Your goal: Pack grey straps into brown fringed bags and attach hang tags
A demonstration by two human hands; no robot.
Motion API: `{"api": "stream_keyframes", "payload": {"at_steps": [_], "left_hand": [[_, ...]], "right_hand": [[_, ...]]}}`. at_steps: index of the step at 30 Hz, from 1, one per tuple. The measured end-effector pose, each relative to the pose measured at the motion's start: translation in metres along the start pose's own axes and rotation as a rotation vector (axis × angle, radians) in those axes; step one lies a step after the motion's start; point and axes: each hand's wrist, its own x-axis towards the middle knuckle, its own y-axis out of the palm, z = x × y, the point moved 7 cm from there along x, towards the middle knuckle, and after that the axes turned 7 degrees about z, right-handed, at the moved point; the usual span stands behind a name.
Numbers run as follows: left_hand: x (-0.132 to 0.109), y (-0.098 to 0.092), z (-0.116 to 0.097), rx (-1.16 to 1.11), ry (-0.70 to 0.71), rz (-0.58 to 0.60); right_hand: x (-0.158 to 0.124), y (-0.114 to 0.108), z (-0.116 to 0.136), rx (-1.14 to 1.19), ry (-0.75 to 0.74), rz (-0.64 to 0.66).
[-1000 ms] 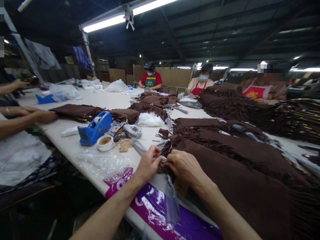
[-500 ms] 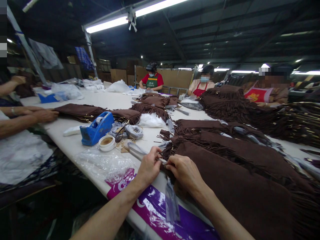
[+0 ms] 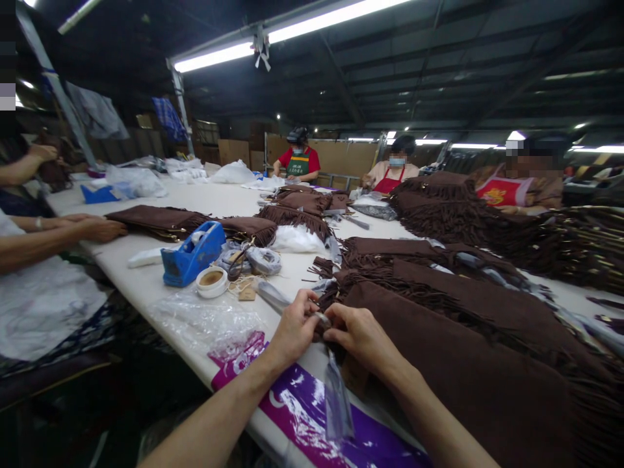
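Both my hands meet at the left end of a dark brown fringed suede bag (image 3: 453, 364). My left hand (image 3: 295, 328) pinches a small pale wrapped strip (image 3: 322, 319) between thumb and fingers. From the other side, my right hand (image 3: 363, 335) has its thumb and forefinger closed on the same strip. Whether the strip is tape or thin plastic, I cannot tell. Below the fingers hangs a grey plastic-wrapped piece (image 3: 337, 396), and a brown card tag (image 3: 354, 376) lies partly under my right hand. A purple printed plastic bag (image 3: 297, 403) lies under my forearms.
A blue tape dispenser (image 3: 192, 255), a tape roll (image 3: 211, 281) and clear plastic (image 3: 205, 318) lie to the left. More fringed bags (image 3: 439, 195) are piled at the right. A co-worker's hands (image 3: 100, 229) touch another bag at the left; other people sit across the table.
My fingers have shifted slightly around the strip, with the right hand's fingers more curled. The co-worker's hands at the left have moved a little to the right. The view has shifted slightly.
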Motion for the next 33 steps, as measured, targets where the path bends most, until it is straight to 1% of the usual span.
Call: {"api": "stream_keyframes", "payload": {"at_steps": [6, 8, 12, 18, 20, 23, 28, 33], "left_hand": [[0.001, 0.007, 0.000, 0.064, 0.047, 0.120], [0.001, 0.009, 0.000, 0.093, 0.062, 0.139], [0.001, 0.009, -0.005, 0.157, 0.085, 0.129], [-0.001, 0.008, -0.014, 0.240, 0.115, 0.088], [-0.001, 0.008, -0.015, 0.254, 0.120, 0.084], [-0.001, 0.007, -0.016, 0.263, 0.133, 0.086], [-0.002, 0.006, -0.020, 0.301, 0.182, 0.083], [-0.002, 0.008, -0.018, 0.267, 0.182, 0.106]], "right_hand": [[0.000, 0.000, 0.000, -0.008, -0.002, 0.015], [0.000, 0.000, -0.001, -0.017, 0.009, 0.022], [0.000, -0.001, 0.000, 0.004, -0.005, 0.017], [-0.001, -0.003, 0.001, 0.074, -0.087, 0.032], [-0.002, -0.006, 0.002, 0.091, -0.103, 0.018], [-0.002, -0.010, 0.003, 0.072, -0.099, -0.023], [-0.002, -0.008, 0.004, 0.019, -0.080, 0.012], [-0.002, -0.006, 0.002, -0.001, -0.080, -0.014]]}}
